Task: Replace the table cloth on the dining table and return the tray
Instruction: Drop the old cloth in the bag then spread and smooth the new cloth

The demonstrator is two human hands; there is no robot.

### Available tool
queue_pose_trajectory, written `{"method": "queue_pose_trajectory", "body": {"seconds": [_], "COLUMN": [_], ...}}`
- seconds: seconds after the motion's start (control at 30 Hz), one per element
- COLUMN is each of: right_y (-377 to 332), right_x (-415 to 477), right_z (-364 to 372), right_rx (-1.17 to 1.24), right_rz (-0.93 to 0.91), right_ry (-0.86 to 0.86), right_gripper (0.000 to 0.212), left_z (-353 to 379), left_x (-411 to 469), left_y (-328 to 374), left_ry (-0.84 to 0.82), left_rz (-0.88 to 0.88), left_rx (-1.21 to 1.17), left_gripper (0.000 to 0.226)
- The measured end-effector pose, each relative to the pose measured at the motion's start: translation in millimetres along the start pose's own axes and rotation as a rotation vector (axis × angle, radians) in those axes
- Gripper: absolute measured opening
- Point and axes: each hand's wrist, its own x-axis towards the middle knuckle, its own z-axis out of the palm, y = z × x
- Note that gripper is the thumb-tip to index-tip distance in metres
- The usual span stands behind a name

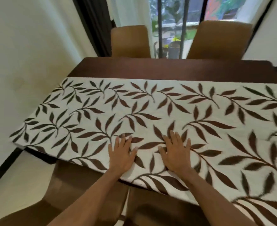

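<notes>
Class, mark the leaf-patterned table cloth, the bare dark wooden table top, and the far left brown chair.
White leaf-patterned table cloth [150,101]: head view, middle of the cloth.
Bare dark wooden table top [167,68]: head view, uncovered far strip.
Far left brown chair [129,41]: head view, backrest.

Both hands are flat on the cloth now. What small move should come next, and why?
Probably slide the cloth away, toward the far chairs. Both the left hand and right hand press flat on it, yet a bare strip of table shows beyond its far edge.
</notes>
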Motion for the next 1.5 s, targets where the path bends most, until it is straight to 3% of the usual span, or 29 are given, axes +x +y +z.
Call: {"method": "queue_pose_trajectory", "body": {"seconds": [0.2, 0.53, 0.67, 0.87, 1.07, 1.2, 1.37, 1.5], "right_y": [-83.8, -89.4, -90.3, -91.8, -96.9, -164.6, -322.6, -443.0], "right_x": [27.2, 29.8, 29.6, 29.7, 26.9, 22.0, 17.7, 24.0], "right_z": [37.4, 37.3, 34.5, 31.4, 31.0, 45.8, 96.5, 135.1], "right_rx": [-0.033, -0.043, -0.045, -0.036, -0.027, 0.005, -0.008, 0.003], "right_rz": [-0.014, 0.018, 0.017, 0.012, 0.109, 0.275, 0.181, 0.147], "right_ry": [0.027, 0.028, 0.029, 0.040, 0.038, 0.052, 0.054, 0.032], "right_gripper": [0.061, 0.067, 0.066, 0.064, 0.067, 0.063, 0.055, 0.056], "left_z": [-9.1, -27.2, -35.3, -33.0, -45.7, -73.6, -92.4, -115.9], "left_x": [5.1, 9.5, 9.8, 15.9, 19.2, 12.7, 6.1, 4.9], "left_y": [-55.7, -130.8, -145.6, -151.3, -156.7, -206.9, -335.2, -450.0], "left_ry": [0.025, 0.019, -0.068, -0.123, -0.145, -0.113, -0.011, -0.046], "left_rz": [0.084, -0.088, -0.039, -0.017, 0.067, 0.151, 0.321, 0.361], "left_rx": [0.067, 0.065, 0.096, 0.103, -0.081, -0.533, -0.362, -0.303], "left_gripper": [0.064, 0.067, 0.078, 0.075, 0.071, 0.053, 0.045, 0.047]}}
